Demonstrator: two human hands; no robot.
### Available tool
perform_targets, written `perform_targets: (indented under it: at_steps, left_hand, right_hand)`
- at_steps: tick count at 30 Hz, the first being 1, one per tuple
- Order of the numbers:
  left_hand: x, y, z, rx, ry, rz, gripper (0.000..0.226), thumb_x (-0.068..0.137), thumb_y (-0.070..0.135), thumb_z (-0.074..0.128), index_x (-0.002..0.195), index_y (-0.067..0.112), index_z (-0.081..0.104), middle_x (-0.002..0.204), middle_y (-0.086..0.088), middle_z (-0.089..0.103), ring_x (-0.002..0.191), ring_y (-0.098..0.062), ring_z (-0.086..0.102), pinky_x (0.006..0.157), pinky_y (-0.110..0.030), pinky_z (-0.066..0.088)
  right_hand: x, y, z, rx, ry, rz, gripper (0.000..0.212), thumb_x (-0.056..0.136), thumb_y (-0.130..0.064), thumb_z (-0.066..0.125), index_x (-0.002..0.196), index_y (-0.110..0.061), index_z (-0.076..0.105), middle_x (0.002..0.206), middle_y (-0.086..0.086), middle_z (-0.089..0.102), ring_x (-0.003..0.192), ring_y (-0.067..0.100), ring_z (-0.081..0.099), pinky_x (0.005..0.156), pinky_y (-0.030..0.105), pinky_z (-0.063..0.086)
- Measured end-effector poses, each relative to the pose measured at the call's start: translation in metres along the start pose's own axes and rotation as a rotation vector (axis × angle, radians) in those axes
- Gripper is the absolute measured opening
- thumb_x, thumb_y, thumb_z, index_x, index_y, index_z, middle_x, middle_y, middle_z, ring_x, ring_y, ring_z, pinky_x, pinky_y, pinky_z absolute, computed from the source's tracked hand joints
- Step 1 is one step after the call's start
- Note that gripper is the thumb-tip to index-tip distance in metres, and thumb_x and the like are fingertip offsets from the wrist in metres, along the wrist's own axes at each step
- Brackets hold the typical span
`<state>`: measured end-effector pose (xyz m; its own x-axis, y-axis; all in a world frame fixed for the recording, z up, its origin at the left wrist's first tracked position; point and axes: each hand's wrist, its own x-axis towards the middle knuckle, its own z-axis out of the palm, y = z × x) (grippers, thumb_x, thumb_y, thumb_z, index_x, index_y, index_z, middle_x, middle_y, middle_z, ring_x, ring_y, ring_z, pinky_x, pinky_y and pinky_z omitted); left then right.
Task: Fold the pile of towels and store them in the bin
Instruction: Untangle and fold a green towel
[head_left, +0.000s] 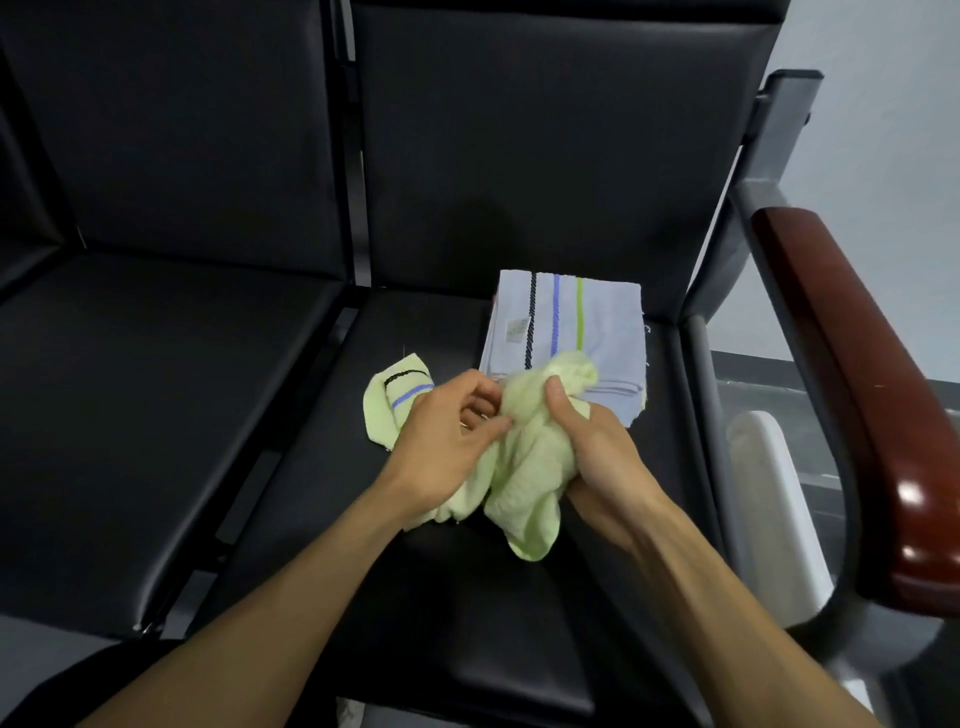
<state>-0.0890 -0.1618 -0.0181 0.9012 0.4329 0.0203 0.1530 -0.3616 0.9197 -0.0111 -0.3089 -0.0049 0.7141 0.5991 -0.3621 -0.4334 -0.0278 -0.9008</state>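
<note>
Head view: both hands clutch the crumpled green towel (524, 452), left hand (447, 431) pinching, right hand (597, 447) gripping; its striped end trails beyond the left hand.

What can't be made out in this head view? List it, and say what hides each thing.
- Green towel: its full shape and edges, bunched between the left hand and right hand.
- Folded lilac towel: its near edge, behind the green towel.
- Label on the lilac towel: print too small.
- White object beside the seat: partly behind the armrest; a bin cannot be confirmed.
</note>
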Motion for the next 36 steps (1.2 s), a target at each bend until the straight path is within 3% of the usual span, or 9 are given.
perform_targets:
  at_steps: [3, 7, 13, 16, 19, 23, 26, 30, 36]
  left_hand:
    - [0.001, 0.001, -0.003, -0.088, 0.012, -0.025, 0.013, 0.096, 0.004, 0.062, 0.09, 0.012, 0.069, 0.076, -0.003, 0.073, 0.075, -0.015, 0.07, 0.08, -0.03, 0.057]
    - [-0.003, 0.002, 0.004, -0.127, -0.104, -0.011, 0.013, 0.092, 0.026, 0.071, 0.098, 0.023, 0.06, 0.089, 0.008, 0.068, 0.084, -0.017, 0.066, 0.082, -0.037, 0.058]
    - [-0.003, 0.0, 0.006, -0.04, -0.006, 0.007, 0.012, 0.098, 0.018, 0.064, 0.096, 0.013, 0.053, 0.091, -0.004, 0.069, 0.087, -0.018, 0.068, 0.084, -0.045, 0.057]
    - [-0.002, 0.002, 0.001, -0.374, -0.082, -0.071, 0.008, 0.104, 0.01, 0.053, 0.105, 0.002, 0.054, 0.095, -0.015, 0.073, 0.091, -0.024, 0.071, 0.085, -0.042, 0.058]
    - [-0.002, 0.007, -0.002, -0.659, -0.133, -0.102, 0.021, 0.105, 0.008, 0.047, 0.123, 0.004, 0.057, 0.104, -0.019, 0.072, 0.097, -0.028, 0.071, 0.086, -0.037, 0.057]
    - [0.0, 0.008, -0.006, -0.821, -0.136, -0.148, 0.026, 0.106, 0.008, 0.043, 0.125, 0.004, 0.061, 0.1, -0.015, 0.07, 0.089, -0.025, 0.07, 0.079, -0.032, 0.06]
    - [0.001, 0.005, -0.005, -0.72, -0.027, -0.178, 0.021, 0.106, 0.014, 0.047, 0.115, 0.003, 0.063, 0.094, -0.013, 0.07, 0.084, -0.021, 0.069, 0.076, -0.032, 0.059]
    - [0.002, -0.001, -0.006, -0.258, 0.154, -0.112, 0.015, 0.098, 0.035, 0.064, 0.098, 0.02, 0.067, 0.083, -0.002, 0.067, 0.073, -0.013, 0.06, 0.072, -0.035, 0.051]
    - [-0.005, 0.007, 0.006, 0.034, 0.004, -0.001, 0.022, 0.086, 0.032, 0.078, 0.084, 0.016, 0.063, 0.073, -0.01, 0.068, 0.064, -0.031, 0.063, 0.065, -0.038, 0.053]
  right_hand:
    - [0.001, 0.0, -0.002, -0.026, -0.003, -0.047, 0.043, 0.101, -0.039, 0.052, 0.114, -0.001, 0.068, 0.105, 0.018, 0.075, 0.102, 0.031, 0.072, 0.092, 0.044, 0.056]
    - [0.001, 0.006, -0.002, -0.063, -0.018, -0.048, 0.029, 0.102, -0.022, 0.054, 0.116, 0.001, 0.066, 0.107, 0.019, 0.074, 0.104, 0.033, 0.072, 0.095, 0.046, 0.056]
    - [0.004, 0.006, -0.002, -0.063, 0.037, -0.077, 0.032, 0.102, -0.025, 0.056, 0.109, 0.004, 0.067, 0.103, 0.022, 0.074, 0.1, 0.036, 0.072, 0.095, 0.051, 0.055]
    - [0.007, 0.008, -0.003, -0.149, 0.171, -0.16, 0.025, 0.1, -0.032, 0.058, 0.103, -0.011, 0.069, 0.1, 0.011, 0.076, 0.098, 0.027, 0.073, 0.095, 0.051, 0.055]
    - [0.007, 0.008, -0.005, -0.281, 0.018, -0.177, 0.043, 0.083, -0.055, 0.068, 0.113, -0.024, 0.067, 0.108, -0.004, 0.075, 0.101, 0.008, 0.071, 0.091, 0.03, 0.053]
    - [0.003, 0.015, 0.0, -0.536, -0.14, -0.16, 0.023, 0.083, -0.034, 0.08, 0.098, -0.019, 0.071, 0.095, -0.005, 0.075, 0.088, 0.008, 0.07, 0.084, 0.024, 0.053]
    - [0.004, 0.016, 0.004, -0.542, -0.065, -0.222, 0.023, 0.088, -0.026, 0.075, 0.085, -0.005, 0.065, 0.078, 0.007, 0.069, 0.072, 0.011, 0.063, 0.075, 0.034, 0.052]
    - [0.006, 0.014, 0.007, -0.429, 0.114, -0.22, 0.031, 0.093, -0.032, 0.068, 0.092, -0.001, 0.065, 0.085, 0.01, 0.073, 0.08, 0.027, 0.07, 0.079, 0.045, 0.056]
    - [0.002, 0.007, 0.005, -0.188, 0.118, -0.088, 0.036, 0.103, -0.035, 0.053, 0.098, -0.004, 0.07, 0.088, 0.013, 0.077, 0.085, 0.024, 0.075, 0.07, 0.031, 0.058]
